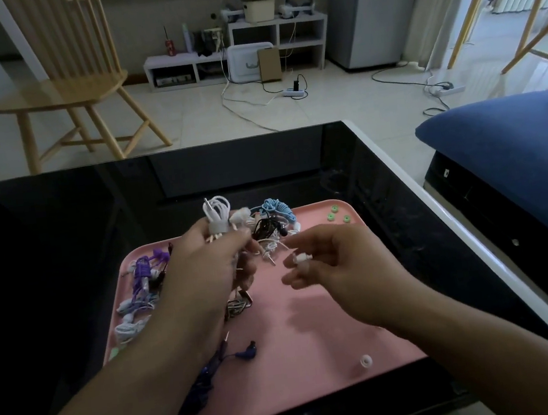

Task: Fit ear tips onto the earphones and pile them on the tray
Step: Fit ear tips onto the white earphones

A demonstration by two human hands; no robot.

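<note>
Hands are working above a pink tray, where a loose clear ear tip is lying nearest. Right hand is pinching a white earbud, seemingly for fitting, while left hand is gripping its coiled white cable bundle. Beyond, green ear tips are waiting in the tray's far corner.

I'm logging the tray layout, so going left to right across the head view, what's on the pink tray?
Purple earphones → left hand gripping a white cable bundle → right hand pinching a white earbud → green ear tips.
</note>
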